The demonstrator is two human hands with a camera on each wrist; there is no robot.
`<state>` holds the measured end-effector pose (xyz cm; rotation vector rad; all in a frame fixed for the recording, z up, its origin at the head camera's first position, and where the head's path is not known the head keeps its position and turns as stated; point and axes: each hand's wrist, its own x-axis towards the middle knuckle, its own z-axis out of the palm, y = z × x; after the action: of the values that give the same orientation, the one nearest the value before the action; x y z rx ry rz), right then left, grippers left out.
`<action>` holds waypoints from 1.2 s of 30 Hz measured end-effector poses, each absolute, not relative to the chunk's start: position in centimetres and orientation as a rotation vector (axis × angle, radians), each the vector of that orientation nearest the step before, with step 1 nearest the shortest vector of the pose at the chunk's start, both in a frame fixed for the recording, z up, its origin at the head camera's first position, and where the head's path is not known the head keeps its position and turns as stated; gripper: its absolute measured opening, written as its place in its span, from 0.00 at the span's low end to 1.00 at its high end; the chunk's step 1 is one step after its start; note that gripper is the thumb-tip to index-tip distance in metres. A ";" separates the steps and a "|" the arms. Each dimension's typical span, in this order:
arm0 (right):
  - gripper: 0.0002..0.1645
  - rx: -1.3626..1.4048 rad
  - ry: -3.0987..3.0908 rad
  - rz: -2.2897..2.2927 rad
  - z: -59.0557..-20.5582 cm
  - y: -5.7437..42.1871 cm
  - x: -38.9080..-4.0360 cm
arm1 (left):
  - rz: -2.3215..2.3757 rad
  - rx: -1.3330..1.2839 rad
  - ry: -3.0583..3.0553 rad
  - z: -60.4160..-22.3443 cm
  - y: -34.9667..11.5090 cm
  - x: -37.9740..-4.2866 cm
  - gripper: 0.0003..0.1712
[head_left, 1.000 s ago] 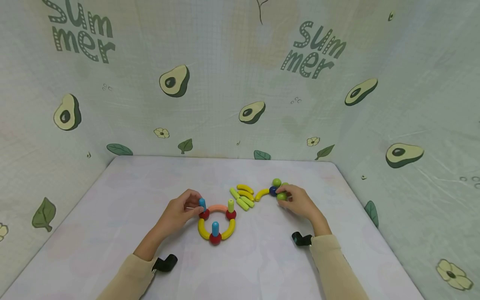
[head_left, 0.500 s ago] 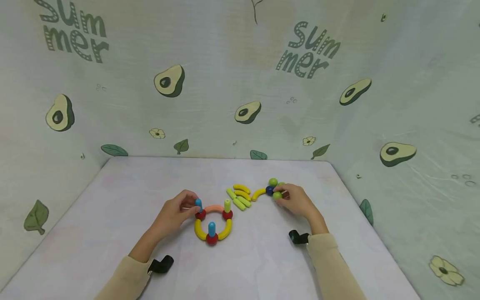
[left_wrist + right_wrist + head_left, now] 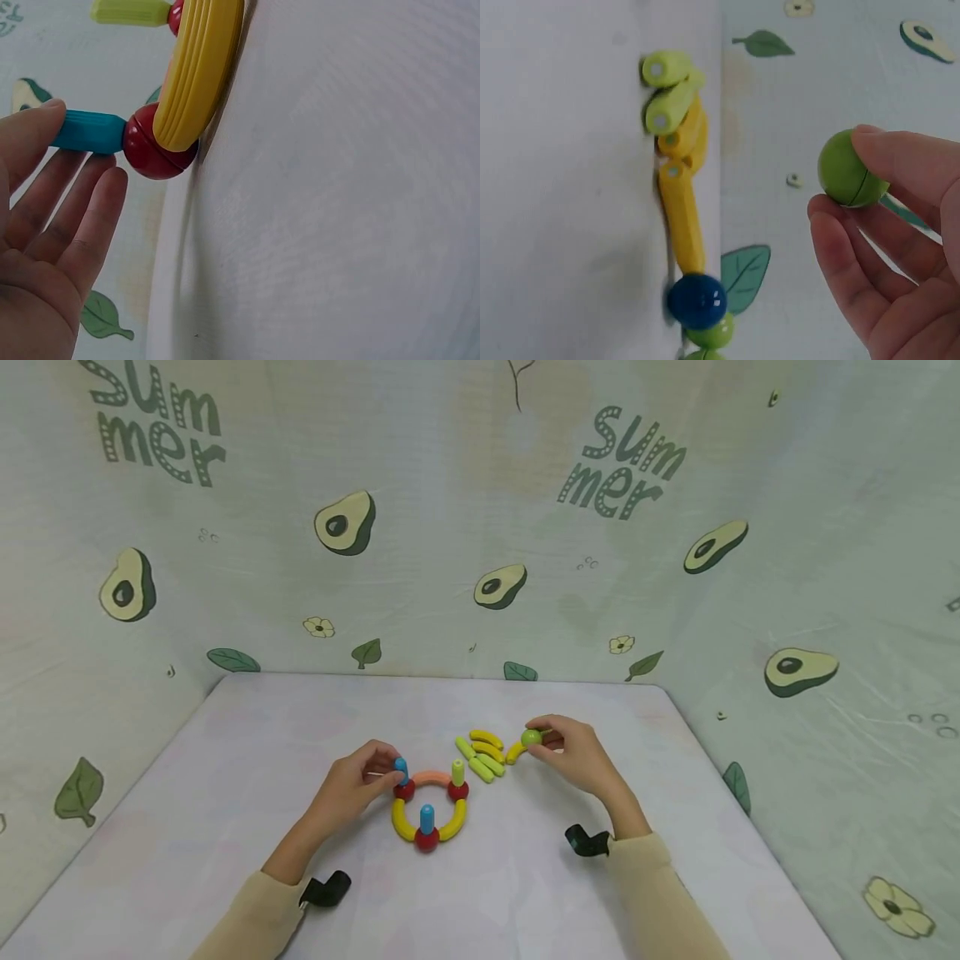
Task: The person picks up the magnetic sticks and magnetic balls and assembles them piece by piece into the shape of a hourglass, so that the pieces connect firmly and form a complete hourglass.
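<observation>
My left hand (image 3: 360, 783) pinches a blue rod (image 3: 91, 133) that stands on a red ball (image 3: 156, 154). This ball belongs to a ring of red balls joined by two yellow curved rods (image 3: 452, 823) and a peach curved rod (image 3: 431, 777). Another blue rod (image 3: 427, 817) and a light green rod (image 3: 457, 771) rise from the other red balls. To the right, my right hand (image 3: 576, 758) holds a green ball (image 3: 847, 169) between thumb and fingers, raised above the table. A dark blue ball (image 3: 697, 301) and more green balls (image 3: 712, 331) lie below it, hidden in the head view.
Between the hands lie loose yellow curved rods (image 3: 487, 737) and several light green rods (image 3: 480, 770). One yellow curved rod (image 3: 681, 217) touches the dark blue ball. A patterned cloth (image 3: 435, 510) walls the table (image 3: 480, 893) at the back and sides.
My right hand has picked the green ball up from the cluster by the dark blue ball and moved it left and up. The left hand keeps its hold on the blue rod.
</observation>
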<state>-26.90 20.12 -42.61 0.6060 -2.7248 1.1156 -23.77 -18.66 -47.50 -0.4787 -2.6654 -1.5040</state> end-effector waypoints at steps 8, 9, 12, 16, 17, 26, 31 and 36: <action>0.22 0.790 -2.617 1.178 -41.9 15.5 -25.1 | -1.478 -0.463 -2.667 -47.4 -18.5 -23.7 0.15; 0.21 0.812 -2.612 1.189 -41.9 15.0 -25.0 | -1.475 -0.462 -2.668 -47.4 -18.5 -23.7 0.15; 0.21 0.865 -2.605 1.215 -41.8 13.8 -24.6 | -1.471 -0.461 -2.666 -47.4 -18.5 -23.7 0.15; 0.21 0.899 -2.602 1.241 -41.6 12.7 -24.6 | -1.483 -0.470 -2.647 -47.3 -18.5 -23.8 0.15; 0.21 0.907 -2.600 1.247 -41.6 12.4 -24.6 | -1.485 -0.470 -2.643 -47.2 -18.5 -23.8 0.15; 0.20 0.951 -2.603 1.298 -42.0 10.9 -24.8 | -1.502 -0.464 -2.643 -47.4 -18.5 -23.7 0.15; 0.20 0.963 -2.603 1.289 -42.5 10.5 -24.9 | -1.517 -0.484 -2.626 -47.5 -18.5 -23.7 0.14; 0.22 0.956 -2.609 1.316 -42.7 10.4 -25.1 | -1.485 -0.500 -2.621 -47.4 -18.5 -23.8 0.14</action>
<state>-25.07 10.40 -42.72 0.9556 -2.6087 1.3155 -23.76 -18.49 -47.42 -0.4996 -2.6212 -1.4852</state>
